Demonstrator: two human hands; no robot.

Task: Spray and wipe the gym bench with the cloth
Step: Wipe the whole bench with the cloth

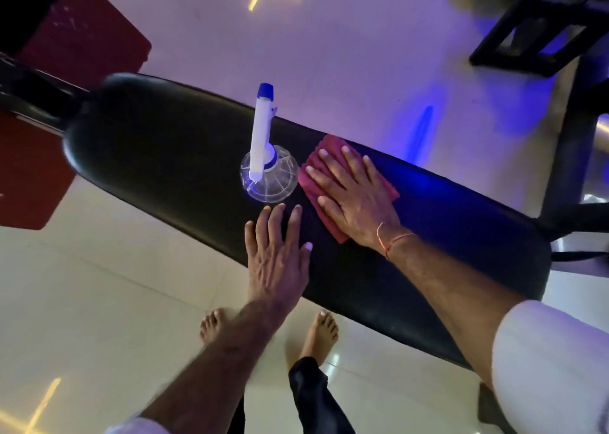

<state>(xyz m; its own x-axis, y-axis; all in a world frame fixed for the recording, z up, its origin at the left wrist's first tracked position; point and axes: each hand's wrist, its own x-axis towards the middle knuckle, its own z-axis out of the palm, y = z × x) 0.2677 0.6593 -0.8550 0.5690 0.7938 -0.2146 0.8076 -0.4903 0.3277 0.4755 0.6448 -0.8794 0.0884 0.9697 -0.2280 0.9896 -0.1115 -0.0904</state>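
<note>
A long black padded gym bench [158,157] runs from upper left to lower right. A clear spray bottle [268,176] with a white and blue spray head stands upright near the bench's middle. Just right of the bottle lies a folded red cloth [314,166]. My right hand [354,196] presses flat on the cloth with straight fingers. My left hand [280,252] rests flat on the bench pad near its front edge, just below the bottle, holding nothing.
A red floor mat [75,48] lies at the upper left beyond the bench's metal frame [29,94]. A dark equipment frame [543,31] stands at the upper right. My bare feet [319,334] stand on the glossy tiled floor in front of the bench.
</note>
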